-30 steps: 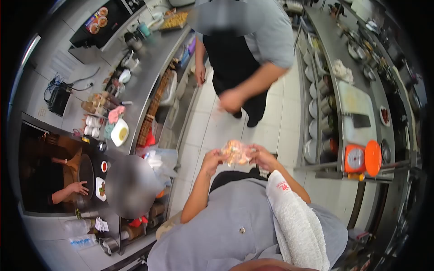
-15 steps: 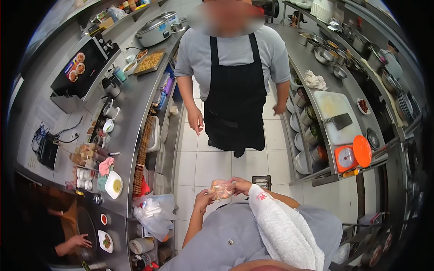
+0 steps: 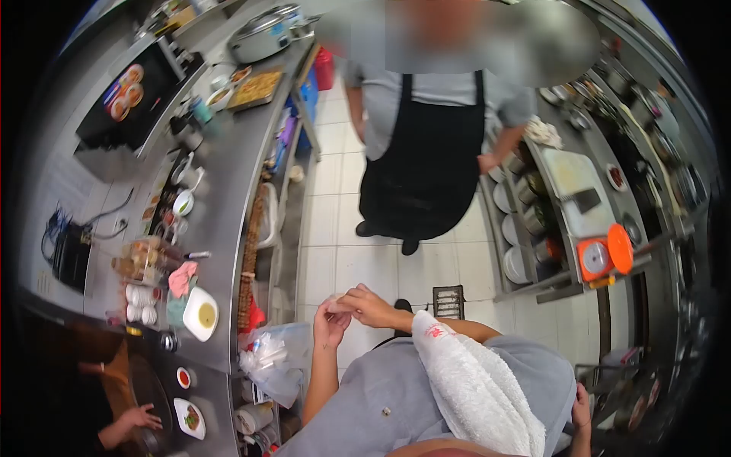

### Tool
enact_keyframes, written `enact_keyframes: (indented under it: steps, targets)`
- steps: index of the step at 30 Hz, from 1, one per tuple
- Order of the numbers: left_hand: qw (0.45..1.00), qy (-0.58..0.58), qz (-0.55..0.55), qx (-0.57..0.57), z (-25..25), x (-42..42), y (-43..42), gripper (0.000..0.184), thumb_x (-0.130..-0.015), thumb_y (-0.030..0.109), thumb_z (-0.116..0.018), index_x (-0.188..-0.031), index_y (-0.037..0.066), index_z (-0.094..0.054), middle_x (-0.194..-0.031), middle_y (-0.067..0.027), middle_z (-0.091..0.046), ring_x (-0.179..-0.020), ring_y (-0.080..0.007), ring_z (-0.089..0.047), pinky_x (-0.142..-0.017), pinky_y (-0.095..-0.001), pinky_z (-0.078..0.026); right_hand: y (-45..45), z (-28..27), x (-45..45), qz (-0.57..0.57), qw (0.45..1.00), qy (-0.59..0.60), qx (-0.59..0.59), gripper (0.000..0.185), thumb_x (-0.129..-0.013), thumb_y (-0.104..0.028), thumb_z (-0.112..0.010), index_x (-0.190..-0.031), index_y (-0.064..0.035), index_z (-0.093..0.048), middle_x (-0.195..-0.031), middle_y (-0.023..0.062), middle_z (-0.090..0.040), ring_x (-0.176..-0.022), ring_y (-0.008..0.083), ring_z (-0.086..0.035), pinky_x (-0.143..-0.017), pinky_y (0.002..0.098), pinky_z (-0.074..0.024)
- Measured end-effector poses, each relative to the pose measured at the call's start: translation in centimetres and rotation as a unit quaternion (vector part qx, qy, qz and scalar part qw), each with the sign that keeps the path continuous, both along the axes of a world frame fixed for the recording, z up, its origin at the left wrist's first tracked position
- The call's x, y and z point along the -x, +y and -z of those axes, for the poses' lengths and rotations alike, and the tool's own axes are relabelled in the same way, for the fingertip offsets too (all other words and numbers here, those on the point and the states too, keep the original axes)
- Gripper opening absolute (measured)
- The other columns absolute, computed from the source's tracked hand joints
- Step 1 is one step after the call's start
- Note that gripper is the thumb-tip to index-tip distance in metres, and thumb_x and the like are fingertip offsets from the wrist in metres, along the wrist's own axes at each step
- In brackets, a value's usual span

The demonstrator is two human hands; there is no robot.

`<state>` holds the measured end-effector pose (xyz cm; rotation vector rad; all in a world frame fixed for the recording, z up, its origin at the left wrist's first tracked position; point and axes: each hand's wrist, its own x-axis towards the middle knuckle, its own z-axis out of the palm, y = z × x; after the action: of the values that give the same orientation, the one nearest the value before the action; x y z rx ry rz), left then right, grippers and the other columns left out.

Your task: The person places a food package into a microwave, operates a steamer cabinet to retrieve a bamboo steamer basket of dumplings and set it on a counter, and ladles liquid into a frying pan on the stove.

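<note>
In front of my body, my left hand [image 3: 330, 324] is closed around a small clear plastic bag [image 3: 336, 304]. The fingers of my right hand [image 3: 370, 307] are pressed together at the same bag, touching my left fingertips. Both hands cover most of the bag, so its contents are hidden. A white towel [image 3: 478, 377] with red print hangs over my right shoulder.
A person in a black apron [image 3: 426, 156] stands ahead. Left are a steel counter [image 3: 221, 266], a white dish [image 3: 201, 314] and a hanging plastic bag [image 3: 274, 362]. Right are an orange scale [image 3: 595, 259] and a cutting board [image 3: 575, 179]. Another person's hand [image 3: 582, 406] shows at lower right.
My hands have come together over the bag, which showed plainly between them before. The aproned person has shifted to the right, one hand now near the right shelf. Another hand has appeared at lower right.
</note>
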<state>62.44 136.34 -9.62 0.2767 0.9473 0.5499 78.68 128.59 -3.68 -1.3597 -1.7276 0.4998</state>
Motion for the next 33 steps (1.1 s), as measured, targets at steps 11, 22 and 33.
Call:
enact_keyframes:
  steps: [11,22,33]
  targets:
    - [0.977,-0.032,-0.096,-0.185,-4.8,-1.7,14.0,0.044,-0.081,0.005,-0.052,-0.125,0.000,-0.048,-0.117,-0.0130,-0.059,-0.101,-0.0234,-0.062,-0.078,-0.0355,-0.053,15.9,2.6,-4.1,0.104,0.963,0.160,0.187,0.049,-0.085,-0.018,-0.068,-0.128,-0.0046,-0.046,-0.107,0.0102,-0.056,-0.097,0.0204,-0.057,-0.078,0.0356,-0.0510]
    - [0.967,0.040,0.001,-0.250,-7.9,-2.6,29.5,0.045,-0.078,-0.001,-0.058,-0.122,0.000,-0.055,-0.114,-0.0082,-0.062,-0.100,-0.0184,-0.062,-0.086,-0.0310,-0.050,33.8,0.1,-6.6,-0.134,0.738,0.540,0.381,0.037,-0.095,-0.017,-0.057,-0.127,-0.0042,-0.047,-0.117,0.0079,-0.059,-0.104,0.0188,-0.061,-0.086,0.0369,-0.0510]
    - [0.918,0.061,0.117,-0.374,-11.6,-4.5,48.6,0.040,-0.085,0.009,-0.065,-0.123,0.004,-0.053,-0.107,-0.0063,-0.063,-0.094,-0.0143,-0.062,-0.077,-0.0279,-0.050,49.7,-1.1,-7.5,-0.138,0.737,0.600,0.280,0.041,-0.093,-0.018,-0.059,-0.130,-0.0056,-0.046,-0.120,0.0052,-0.059,-0.109,0.0168,-0.059,-0.090,0.0371,-0.0499]
